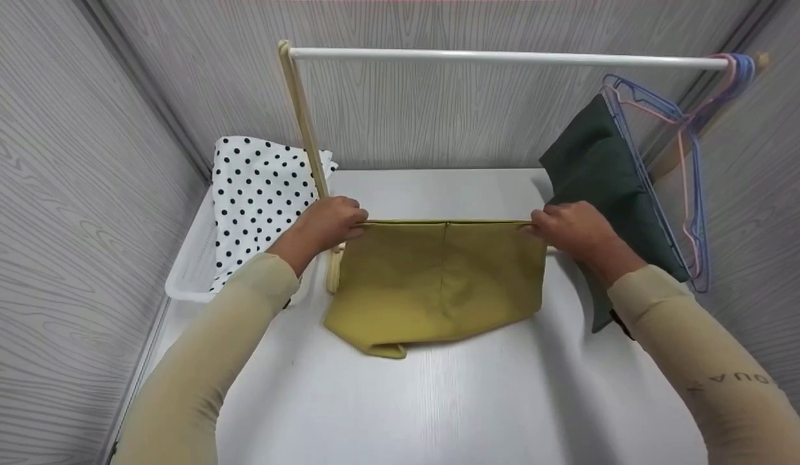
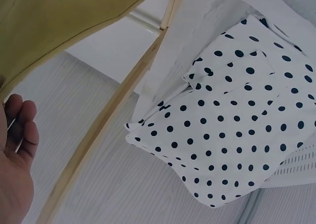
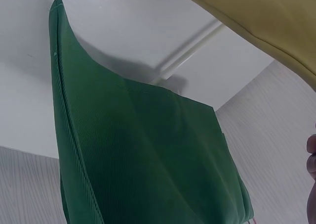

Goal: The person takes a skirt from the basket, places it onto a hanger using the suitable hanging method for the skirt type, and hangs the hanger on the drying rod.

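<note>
The left hand [image 1: 332,225] pinches the upper left corner of a mustard-yellow folded cloth [image 1: 400,284]; the right hand [image 1: 573,226] pinches the upper right corner. The cloth is stretched between them in front of the rack, above the white worktop [image 1: 400,413]; whether its lower edge touches is unclear.

In this inspector's judgement, holding it well calls for level hands, even tension along the top edge, and attention to the lower edge, which curls under left of centre.

Beyond the left hand, a white perforated plastic basket [image 1: 194,258] contains a white cloth with black polka dots [image 1: 261,194], piled above the rim.

To the right, pink and blue hangers [image 1: 687,213] hang from the rack's white rail [image 1: 503,56], beside a dark green cloth [image 1: 593,171].
</note>
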Tool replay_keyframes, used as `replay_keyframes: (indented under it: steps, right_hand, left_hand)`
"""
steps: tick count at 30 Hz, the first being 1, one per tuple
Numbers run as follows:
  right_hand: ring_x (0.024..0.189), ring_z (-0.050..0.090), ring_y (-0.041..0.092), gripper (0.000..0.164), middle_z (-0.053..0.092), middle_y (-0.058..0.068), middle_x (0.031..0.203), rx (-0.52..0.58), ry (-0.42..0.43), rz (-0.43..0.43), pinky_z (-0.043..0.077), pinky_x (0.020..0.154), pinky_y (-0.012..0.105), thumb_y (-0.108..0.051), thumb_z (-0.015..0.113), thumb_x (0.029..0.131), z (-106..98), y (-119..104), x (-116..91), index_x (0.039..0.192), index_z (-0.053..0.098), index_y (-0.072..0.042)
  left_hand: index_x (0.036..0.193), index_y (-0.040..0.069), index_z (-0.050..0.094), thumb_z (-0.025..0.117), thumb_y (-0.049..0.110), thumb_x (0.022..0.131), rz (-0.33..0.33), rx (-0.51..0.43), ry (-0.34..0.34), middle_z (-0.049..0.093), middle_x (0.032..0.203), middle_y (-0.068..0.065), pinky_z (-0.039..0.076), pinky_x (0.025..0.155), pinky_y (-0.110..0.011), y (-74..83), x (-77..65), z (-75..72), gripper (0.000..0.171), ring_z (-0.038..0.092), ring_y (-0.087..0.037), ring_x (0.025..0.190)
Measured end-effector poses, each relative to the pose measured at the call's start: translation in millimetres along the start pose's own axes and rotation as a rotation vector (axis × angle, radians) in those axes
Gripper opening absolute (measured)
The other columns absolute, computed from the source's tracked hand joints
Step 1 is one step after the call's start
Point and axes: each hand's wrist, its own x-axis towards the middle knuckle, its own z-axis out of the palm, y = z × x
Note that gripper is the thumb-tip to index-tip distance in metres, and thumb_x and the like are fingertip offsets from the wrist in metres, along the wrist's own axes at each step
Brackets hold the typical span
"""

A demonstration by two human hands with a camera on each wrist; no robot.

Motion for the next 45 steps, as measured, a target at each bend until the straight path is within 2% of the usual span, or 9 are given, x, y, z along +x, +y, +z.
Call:
replay_keyframes:
  steps: [3, 8, 14, 21, 26, 31, 37, 41, 45]
  right_hand:
    - [0.056, 0.055, 0.018, 0.021, 0.069, 0.009, 0.075, 0.021, -0.057, 0.034, 0.056, 0.059, 0.035, -0.028, 0.07, 0.093, 0.3, -0.7, -0.5, 0.094, 0.067, -0.008]
    - [0.058, 0.054, 0.017, 0.021, 0.069, 0.006, 0.076, 0.046, -0.19, 0.14, 0.056, 0.062, 0.034, -0.03, 0.07, 0.094, 1.4, 0.8, -0.7, 0.098, 0.071, -0.01]
    - [0.064, 0.055, 0.02, 0.014, 0.068, 0.005, 0.078, 0.048, -0.324, 0.233, 0.054, 0.064, 0.036, -0.022, 0.066, 0.096, 2.8, 5.5, -3.0, 0.098, 0.073, -0.01]
    - [0.071, 0.054, 0.025, 0.016, 0.064, 0.009, 0.079, 0.093, -0.396, 0.328, 0.051, 0.066, 0.041, -0.019, 0.06, 0.096, 6.1, 9.5, -5.5, 0.097, 0.07, -0.006]
    - [0.073, 0.054, 0.027, 0.015, 0.063, 0.01, 0.08, 0.079, -0.389, 0.335, 0.049, 0.068, 0.042, -0.018, 0.059, 0.096, 9.2, 8.4, -5.0, 0.096, 0.066, -0.005]
    - [0.075, 0.055, 0.028, 0.017, 0.065, 0.011, 0.082, 0.078, -0.381, 0.332, 0.05, 0.07, 0.044, -0.021, 0.061, 0.095, 8.9, -0.1, 2.0, 0.099, 0.066, -0.005]
    - [0.096, 0.061, 0.034, 0.048, 0.065, 0.018, 0.108, 0.104, -0.33, 0.304, 0.051, 0.086, 0.05, -0.041, 0.06, 0.094, -0.4, -24.2, 23.8, 0.128, 0.054, -0.006]
    - [0.118, 0.058, 0.036, 0.062, 0.06, 0.019, 0.128, 0.142, -0.203, 0.209, 0.047, 0.099, 0.053, -0.052, 0.055, 0.097, -14.3, -44.9, 43.2, 0.141, 0.045, -0.01]
    - [0.118, 0.058, 0.034, 0.054, 0.06, 0.016, 0.128, 0.159, -0.014, 0.054, 0.046, 0.1, 0.051, -0.047, 0.05, 0.101, -29.5, -62.3, 58.5, 0.14, 0.045, -0.01]
  left_hand:
    - [0.074, 0.004, 0.063, 0.064, 0.012, 0.092, -0.036, 0.025, -0.062, 0.064, 0.072, -0.012, 0.051, 0.064, -0.045, 2.2, 1.2, -1.5, 0.019, 0.059, -0.028, 0.065]
    - [0.075, 0.003, 0.061, 0.06, 0.011, 0.092, -0.031, 0.044, -0.039, 0.064, 0.071, -0.011, 0.05, 0.061, -0.045, 5.6, 1.9, -2.4, 0.019, 0.056, -0.026, 0.061]
    - [0.082, 0.003, 0.063, 0.06, 0.006, 0.087, -0.035, -0.077, 0.128, 0.066, 0.075, -0.01, 0.051, 0.06, -0.042, 10.7, 6.5, -0.3, 0.006, 0.058, -0.023, 0.063]
    - [0.099, 0.001, 0.06, 0.049, 0.012, 0.102, -0.1, -0.121, 0.281, 0.066, 0.082, -0.012, 0.052, 0.065, -0.044, 27.9, 20.4, 1.6, 0.016, 0.062, -0.027, 0.068]
    - [0.102, 0.0, 0.059, 0.047, 0.017, 0.105, -0.076, -0.135, 0.346, 0.065, 0.084, -0.013, 0.052, 0.068, -0.046, 44.3, 31.3, 3.4, 0.021, 0.062, -0.03, 0.071]
    - [0.1, 0.002, 0.059, 0.049, 0.019, 0.105, -0.022, -0.109, 0.403, 0.064, 0.079, -0.009, 0.052, 0.062, -0.043, 58.2, 40.6, 6.0, 0.02, 0.059, -0.024, 0.063]
    - [0.097, 0.004, 0.06, 0.052, 0.023, 0.104, 0.031, -0.114, 0.424, 0.065, 0.074, -0.007, 0.051, 0.054, -0.038, 72.2, 52.2, 8.9, 0.021, 0.057, -0.017, 0.058]
    - [0.094, 0.006, 0.06, 0.054, 0.025, 0.104, 0.051, -0.086, 0.431, 0.064, 0.068, -0.006, 0.05, 0.05, -0.036, 78.9, 57.0, 10.0, 0.023, 0.054, -0.015, 0.054]
    - [0.091, 0.007, 0.06, 0.056, 0.027, 0.102, 0.075, -0.053, 0.426, 0.06, 0.062, -0.004, 0.047, 0.046, -0.033, 85.1, 60.8, 8.7, 0.024, 0.05, -0.013, 0.048]
